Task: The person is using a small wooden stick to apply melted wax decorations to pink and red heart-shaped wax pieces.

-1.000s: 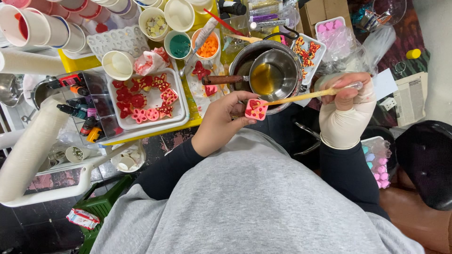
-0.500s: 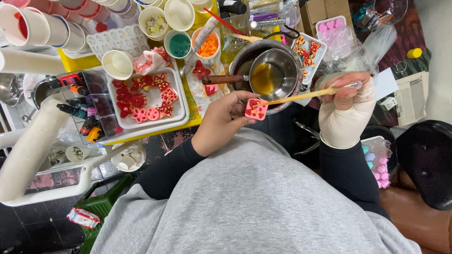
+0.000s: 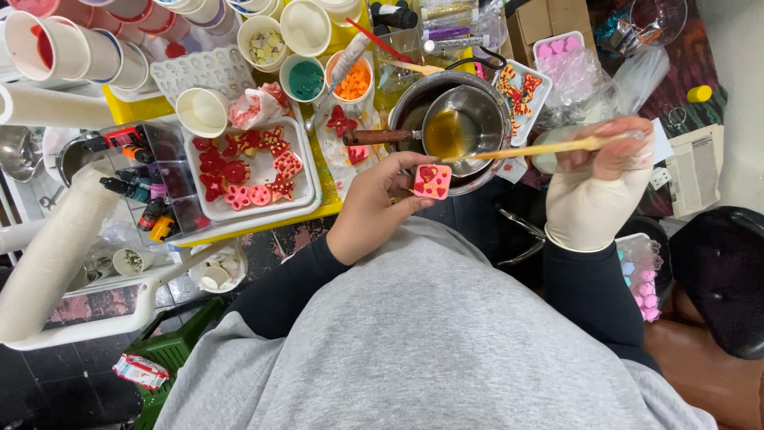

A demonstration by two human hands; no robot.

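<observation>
My left hand (image 3: 374,211) pinches the pink square piece (image 3: 432,181) just below the metal pot (image 3: 465,119). My gloved right hand (image 3: 598,187) clenches a wooden stick (image 3: 529,149) whose tip reaches over that pot.

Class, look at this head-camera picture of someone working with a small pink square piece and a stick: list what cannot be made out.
- Left hand: its palm side is turned away; the pink square piece hides its fingertips.
- Stick: its far end is buried in the gloved right hand.
- Small pan: the depth of its amber liquid cannot be judged.
- Cups: cut off by the top edge.
</observation>
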